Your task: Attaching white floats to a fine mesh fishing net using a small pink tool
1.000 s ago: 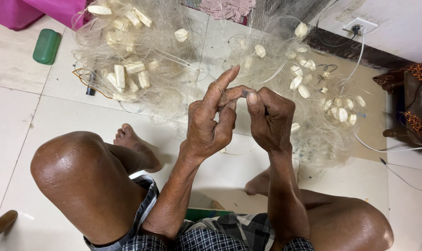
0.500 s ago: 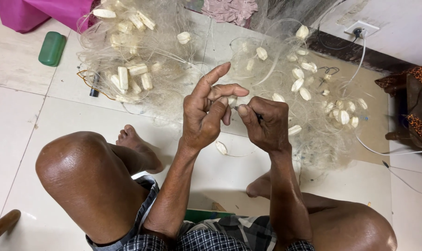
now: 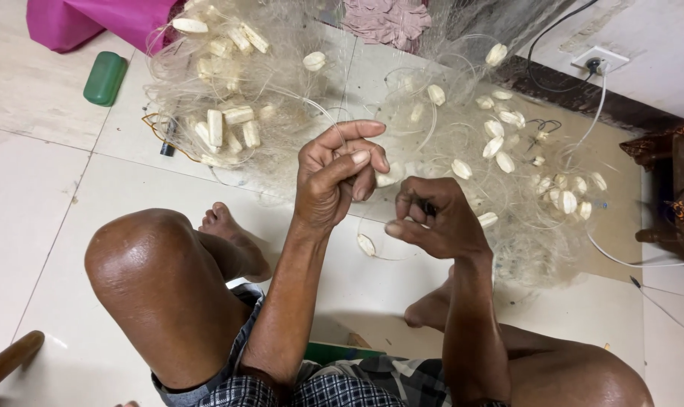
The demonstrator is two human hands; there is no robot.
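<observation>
pinching net line, left hand, right hand

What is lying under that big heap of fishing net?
Under the fishing net pale floor tiles show through the mesh. White floats sit tangled inside it. What lies beneath the thickest bunches is hidden.

pale tiled floor, heaped fishing net with white floats, green case, magenta bag, white cable, person's bare feet
</observation>
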